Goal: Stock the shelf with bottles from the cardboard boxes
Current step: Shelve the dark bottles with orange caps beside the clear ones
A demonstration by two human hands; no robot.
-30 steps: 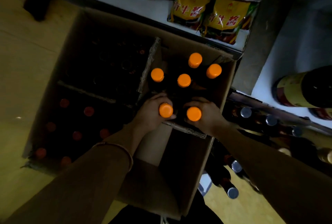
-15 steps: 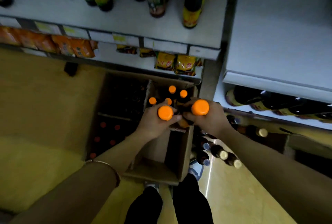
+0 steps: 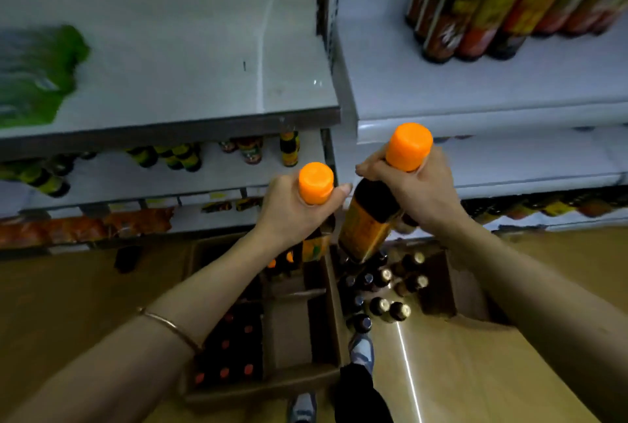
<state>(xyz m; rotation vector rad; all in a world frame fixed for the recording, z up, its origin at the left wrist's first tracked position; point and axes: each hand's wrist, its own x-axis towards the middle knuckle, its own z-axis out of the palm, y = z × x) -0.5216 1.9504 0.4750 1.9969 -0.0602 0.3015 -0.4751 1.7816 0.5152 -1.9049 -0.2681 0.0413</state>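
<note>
My left hand (image 3: pixel 292 210) grips the neck of a dark bottle with an orange cap (image 3: pixel 315 183); most of its body is hidden under the hand. My right hand (image 3: pixel 419 186) grips a second orange-capped bottle (image 3: pixel 370 222), tilted, its yellow label showing. Both bottles are raised high above the open cardboard box (image 3: pixel 334 314) on the floor, in front of the white shelf (image 3: pixel 475 89) on the right. A few orange caps (image 3: pixel 272 263) show down in the box.
A row of dark bottles with red-yellow labels (image 3: pixel 503 11) stands at the back right of the upper shelf. A green packet (image 3: pixel 30 76) lies on the left shelf (image 3: pixel 190 49). Loose bottles with metal caps (image 3: pixel 384 290) stand on the floor right of the box. My feet (image 3: pixel 362 351) are beside it.
Both hands have lifted their bottles out of the box and up to shelf height. The view has tilted upward, so the upper shelves now fill the frame.
</note>
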